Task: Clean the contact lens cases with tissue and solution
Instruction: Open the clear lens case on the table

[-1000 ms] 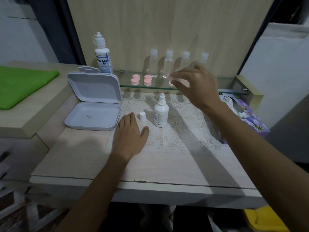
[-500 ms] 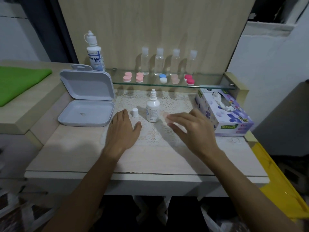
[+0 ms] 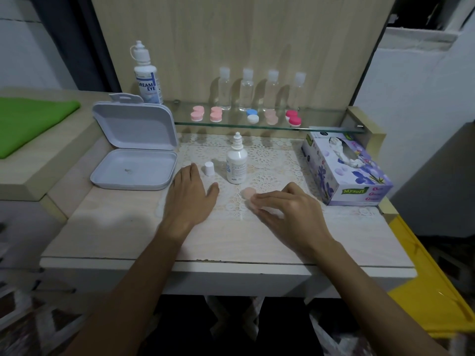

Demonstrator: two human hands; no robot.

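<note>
A pale peach contact lens case point(image 3: 248, 193) lies on the lace mat, and my right hand point(image 3: 290, 210) pinches its near half with thumb and fingers. Just behind it stands a small white solution bottle point(image 3: 237, 163), uncapped, with its white cap point(image 3: 209, 168) to the left. My left hand point(image 3: 189, 199) rests flat on the table, fingers straight. Several more lens cases point(image 3: 216, 114) in pink, blue-white, peach and red sit on the glass shelf point(image 3: 321, 126). A purple tissue box point(image 3: 345, 170) stands at the right.
An open white plastic box point(image 3: 133, 155) sits at the left beside the mat. A large solution bottle point(image 3: 147, 75) and several clear small bottles point(image 3: 248, 89) stand along the wooden back wall. A green cloth point(image 3: 30, 122) lies far left. A yellow bin point(image 3: 434, 291) is lower right.
My right hand came down from the glass shelf with the peach lens case and set it on the mat in front of the small bottle. My left hand stayed flat.
</note>
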